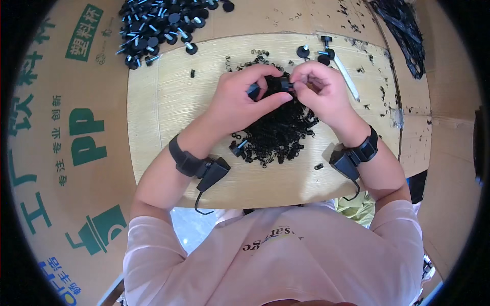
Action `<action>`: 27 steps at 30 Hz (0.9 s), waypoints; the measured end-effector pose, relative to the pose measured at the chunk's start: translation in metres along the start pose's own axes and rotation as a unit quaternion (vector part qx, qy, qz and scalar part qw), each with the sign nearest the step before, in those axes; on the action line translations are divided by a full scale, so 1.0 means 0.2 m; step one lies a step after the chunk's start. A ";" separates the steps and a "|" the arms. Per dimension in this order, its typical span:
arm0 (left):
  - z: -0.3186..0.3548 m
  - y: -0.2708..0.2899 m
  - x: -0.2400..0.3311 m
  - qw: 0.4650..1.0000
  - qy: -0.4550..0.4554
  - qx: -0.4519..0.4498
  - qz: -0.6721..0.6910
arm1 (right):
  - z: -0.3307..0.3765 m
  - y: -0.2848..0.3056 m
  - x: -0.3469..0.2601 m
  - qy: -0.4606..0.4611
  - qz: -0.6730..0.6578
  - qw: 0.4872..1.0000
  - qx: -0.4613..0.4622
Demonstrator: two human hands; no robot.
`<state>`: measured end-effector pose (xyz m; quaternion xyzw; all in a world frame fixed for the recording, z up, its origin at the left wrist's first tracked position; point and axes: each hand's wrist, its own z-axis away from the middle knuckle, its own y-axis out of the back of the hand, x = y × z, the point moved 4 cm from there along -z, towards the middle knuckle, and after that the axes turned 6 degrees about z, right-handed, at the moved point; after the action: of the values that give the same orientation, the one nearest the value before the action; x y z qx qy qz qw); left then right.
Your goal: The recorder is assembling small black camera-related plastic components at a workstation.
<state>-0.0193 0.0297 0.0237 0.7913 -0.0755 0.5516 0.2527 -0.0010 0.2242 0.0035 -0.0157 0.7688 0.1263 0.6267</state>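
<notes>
My left hand (242, 94) is closed, its thumb and forefinger gripping a small black piece (285, 83) that looks like the round head of a levelling foot. A second dark piece (253, 92) is tucked in its curled fingers. My right hand (324, 92) pinches at the other end of the held piece; anything between those fingertips is too small to make out. Both hands are above a heap of small black coiled clips (278, 132). One levelling foot (237, 148), with a black head and silver threaded stem, lies at the heap's near left edge.
Many more levelling feet (161, 30) are piled at the far left. Several feet (324, 53) and a white stick (347, 79) lie beyond my right hand. Loose clips dot the wooden board (148, 112). Black plastic (403, 35) lies far right; a printed cardboard sheet (81, 188) flanks the left.
</notes>
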 end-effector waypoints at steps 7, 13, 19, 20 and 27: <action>0.00 -0.01 -0.02 0.999 -0.001 -0.027 -0.021 | 0.03 -0.01 -0.02 0.041 0.034 0.999 0.001; -0.01 -0.03 0.00 0.996 -0.088 -0.015 0.001 | 0.01 0.00 -0.01 -0.042 -0.057 0.997 -0.022; -0.01 -0.01 0.01 0.993 -0.100 -0.049 0.033 | -0.01 0.01 0.00 -0.078 -0.134 0.985 -0.069; -0.01 -0.02 0.02 0.993 -0.088 -0.070 0.043 | -0.01 0.01 0.01 -0.085 -0.150 0.982 -0.074; 0.01 -0.02 -0.01 0.990 -0.066 -0.059 0.106 | 0.01 -0.01 0.00 -0.057 -0.093 0.991 -0.078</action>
<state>-0.0168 0.0317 0.0208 0.7971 -0.2080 0.5165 0.2337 0.0000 0.2234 0.0023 -0.1281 0.7147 0.1277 0.6757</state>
